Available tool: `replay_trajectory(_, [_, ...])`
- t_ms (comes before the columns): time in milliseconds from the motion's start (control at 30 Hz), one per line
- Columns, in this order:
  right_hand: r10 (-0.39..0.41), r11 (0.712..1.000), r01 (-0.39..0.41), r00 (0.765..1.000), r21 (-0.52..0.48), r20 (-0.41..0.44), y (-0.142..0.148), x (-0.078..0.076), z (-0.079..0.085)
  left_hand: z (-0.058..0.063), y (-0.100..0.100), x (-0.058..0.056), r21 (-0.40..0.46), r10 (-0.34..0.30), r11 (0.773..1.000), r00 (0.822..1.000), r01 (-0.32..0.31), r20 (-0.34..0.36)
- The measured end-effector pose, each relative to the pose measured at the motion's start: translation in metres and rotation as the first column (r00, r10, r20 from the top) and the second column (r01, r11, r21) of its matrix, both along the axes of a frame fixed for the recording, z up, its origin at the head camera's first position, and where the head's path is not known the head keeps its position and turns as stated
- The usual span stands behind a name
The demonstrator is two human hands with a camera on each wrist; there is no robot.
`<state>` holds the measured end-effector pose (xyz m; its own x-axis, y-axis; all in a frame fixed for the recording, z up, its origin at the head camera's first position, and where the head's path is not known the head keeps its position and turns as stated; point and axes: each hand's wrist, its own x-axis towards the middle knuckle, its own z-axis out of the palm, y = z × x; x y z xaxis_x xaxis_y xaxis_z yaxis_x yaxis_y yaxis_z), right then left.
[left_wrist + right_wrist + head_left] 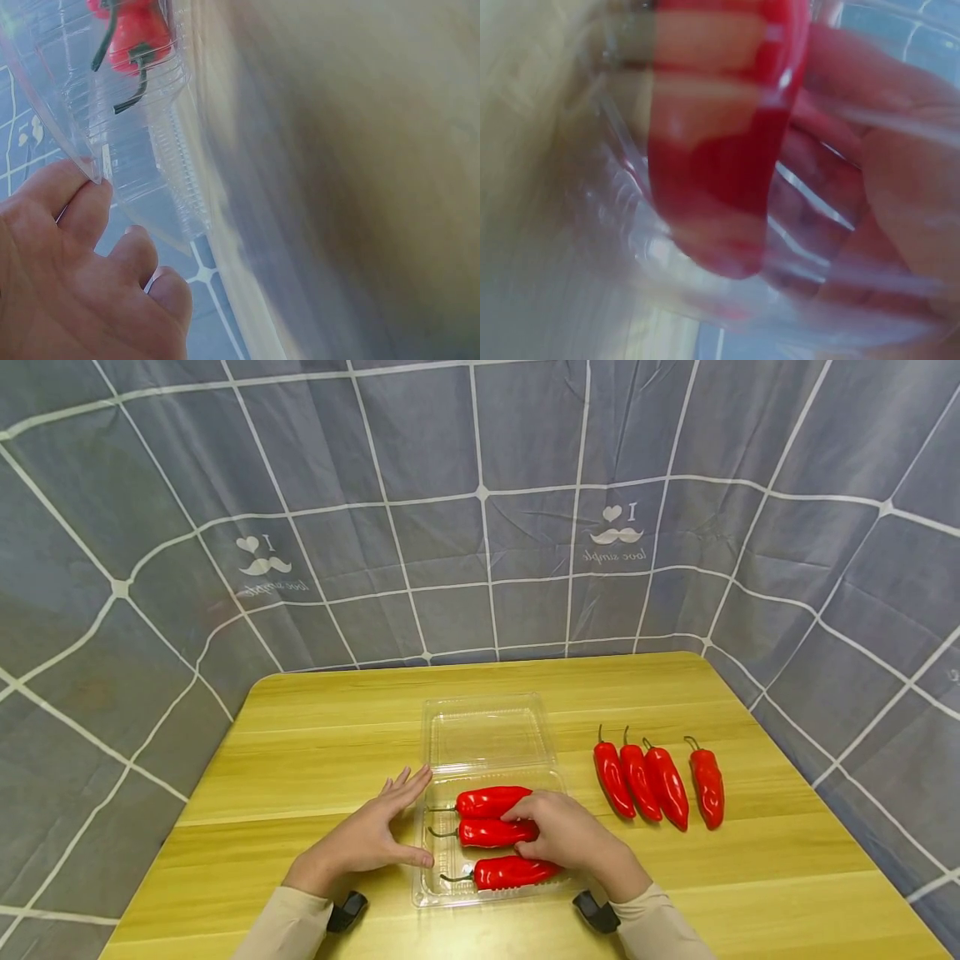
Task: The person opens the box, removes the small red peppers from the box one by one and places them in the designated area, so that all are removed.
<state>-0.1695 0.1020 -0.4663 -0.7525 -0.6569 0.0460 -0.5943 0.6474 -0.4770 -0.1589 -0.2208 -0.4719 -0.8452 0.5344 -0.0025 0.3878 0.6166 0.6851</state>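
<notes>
A clear plastic clamshell box (491, 897) lies unfolded on the table, its lid (487, 735) laid back on the far side. Three red peppers lie crosswise in its base, stems to the left: a far one (491, 801), a middle one (487, 833) and a near one (513, 872). My right hand (566, 833) reaches in from the right and grips the middle pepper with curled fingers and thumb. At the box's left edge is my left hand (367, 835), fingers spread; in the left wrist view, fingertips (86, 202) touch the clear plastic rim.
Several more red peppers (663, 785) lie to the right of the box on the wooden table (315, 735), one a little apart from the others. A grey curtain (427, 543) with white grid lines hangs behind the table and along its sides.
</notes>
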Motion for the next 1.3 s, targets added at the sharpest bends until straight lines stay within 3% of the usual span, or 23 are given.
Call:
replay_trajectory(167, [0.0, 0.999, 0.0, 1.0, -0.047, 0.003, 0.002, 0.001, 0.0, 0.0, 0.0, 0.0, 0.002, -0.001, 1.0, 1.0, 0.001, 0.001])
replay_trajectory(333, [-0.033, 0.986, 0.04, 0.998, -0.16, 0.045, 0.006, 0.003, 0.001, 0.0, 0.0, -0.001, 0.005, -0.003, 1.0, 1.0, 0.003, 0.002])
replay_trajectory(500, [-0.093, 0.949, 0.102, 0.995, -0.299, 0.043, 0.015, 0.004, 0.009, -0.001, 0.0, -0.001, 0.006, -0.004, 1.0, 1.0, 0.004, 0.0])
replay_trajectory(700, [-0.193, 0.89, 0.133, 0.977, -0.437, -0.096, 0.03, -0.001, 0.017, -0.001, -0.001, 0.0, 0.013, 0.003, 1.0, 1.0, -0.003, -0.004])
replay_trajectory(900, [-0.357, 0.823, 0.193, 0.907, -0.534, -0.222, 0.048, -0.005, 0.016, -0.001, -0.001, 0.0, -0.005, -0.002, 1.0, 1.0, 0.002, -0.001])
replay_trajectory(1167, [-0.617, 0.705, 0.453, 0.771, -0.546, -0.158, 0.08, -0.004, 0.016, -0.002, -0.002, -0.001, 0.002, 0.001, 1.0, 1.0, -0.001, 0.0])
replay_trajectory(1300, [-0.714, 0.622, 0.569, 0.694, -0.538, -0.091, 0.1, 0.002, 0.015, -0.002, -0.001, 0.0, -0.001, -0.001, 1.0, 1.0, 0.001, 0.001])
